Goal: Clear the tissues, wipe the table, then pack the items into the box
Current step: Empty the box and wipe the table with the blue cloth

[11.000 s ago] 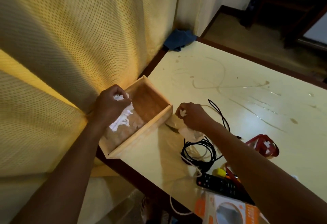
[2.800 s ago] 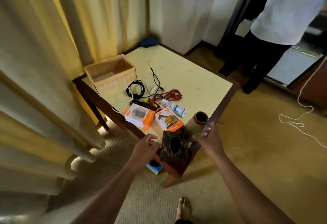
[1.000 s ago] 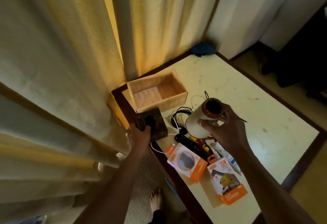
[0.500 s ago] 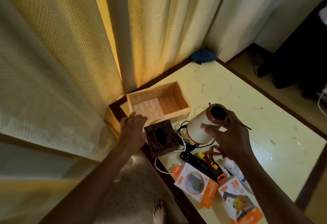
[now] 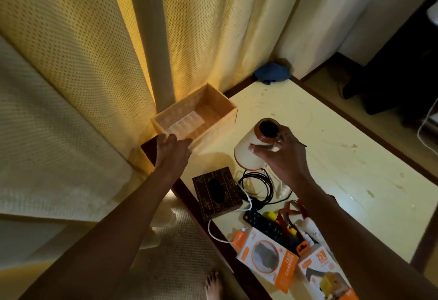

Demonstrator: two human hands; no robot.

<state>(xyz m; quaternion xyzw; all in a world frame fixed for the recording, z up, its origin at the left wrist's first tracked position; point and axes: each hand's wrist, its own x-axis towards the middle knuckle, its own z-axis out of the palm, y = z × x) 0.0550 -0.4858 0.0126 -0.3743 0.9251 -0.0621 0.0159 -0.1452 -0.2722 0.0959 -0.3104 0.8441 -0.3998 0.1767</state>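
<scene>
My right hand [image 5: 280, 157] grips a cream clay jar [image 5: 251, 150] with a brown rim, held tilted just above the table [image 5: 355, 157]. My left hand [image 5: 171, 151] reaches to the near corner of the open woven box [image 5: 194, 115] at the table's back left, fingers touching its rim. A dark carved tissue holder [image 5: 216, 193] lies near the table's front edge. Beside it are a coil of black cable [image 5: 257, 184], a white cable [image 5: 227, 228], a black remote [image 5: 267, 225] and two orange-and-white charger boxes [image 5: 270, 259].
Yellow curtains [image 5: 94, 62] hang close behind the box and left of the table. A blue cloth [image 5: 272, 73] lies at the table's far corner. Smears mark the tabletop. Woven floor matting [image 5: 180, 252] and a bare foot [image 5: 213, 285] show below.
My left hand has moved away from the tissue holder, now lying on the table, up to the woven box's corner. The jar in my right hand has stayed above the cables.
</scene>
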